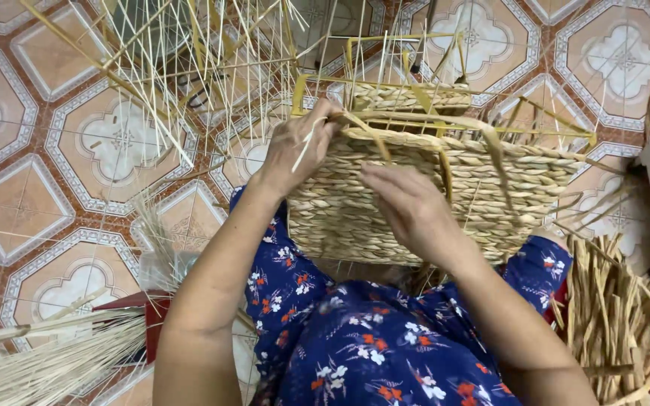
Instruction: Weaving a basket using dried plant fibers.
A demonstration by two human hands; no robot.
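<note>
Blue flowered cloth [362, 346] covers the lap where a half-woven tan straw basket [445, 188] rests. Its lower wall is woven, but thin upright sticks [385, 68] poke bare above. Left hand [295, 146] pinches a flat straw strand [362, 124] at the rim; right hand [408, 207] presses flat on the wall.

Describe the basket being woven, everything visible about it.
The basket is rectangular, of thick twisted straw-coloured fibre woven in rows over a frame. Its top is unfinished, with thin uprights and loose strands sticking up. It rests tilted on the person's lap. The left hand grips its upper left corner; the right hand presses its near wall.
</note>
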